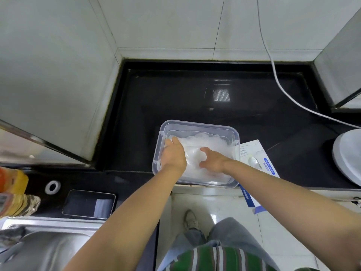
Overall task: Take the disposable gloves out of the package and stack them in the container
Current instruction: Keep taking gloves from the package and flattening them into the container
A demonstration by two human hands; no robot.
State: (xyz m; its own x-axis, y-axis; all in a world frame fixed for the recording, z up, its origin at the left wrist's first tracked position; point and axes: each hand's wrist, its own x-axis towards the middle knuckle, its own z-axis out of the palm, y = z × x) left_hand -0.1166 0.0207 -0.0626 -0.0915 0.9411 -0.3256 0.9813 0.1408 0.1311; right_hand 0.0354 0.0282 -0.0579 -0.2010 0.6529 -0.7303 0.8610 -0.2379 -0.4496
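the package [259, 165] just beside the container [197, 126] carries blue and grey print, too small to read.

The container [197, 127] was seen to be of clear, smooth plastic, the gloves [192, 152] of thin, crinkled translucent film. The countertop [175, 98] was shown as glossy black, mirror-smooth; the sink [50, 249] as brushed metal; the package [252, 149] as smooth printed sheet with a slight sheen.
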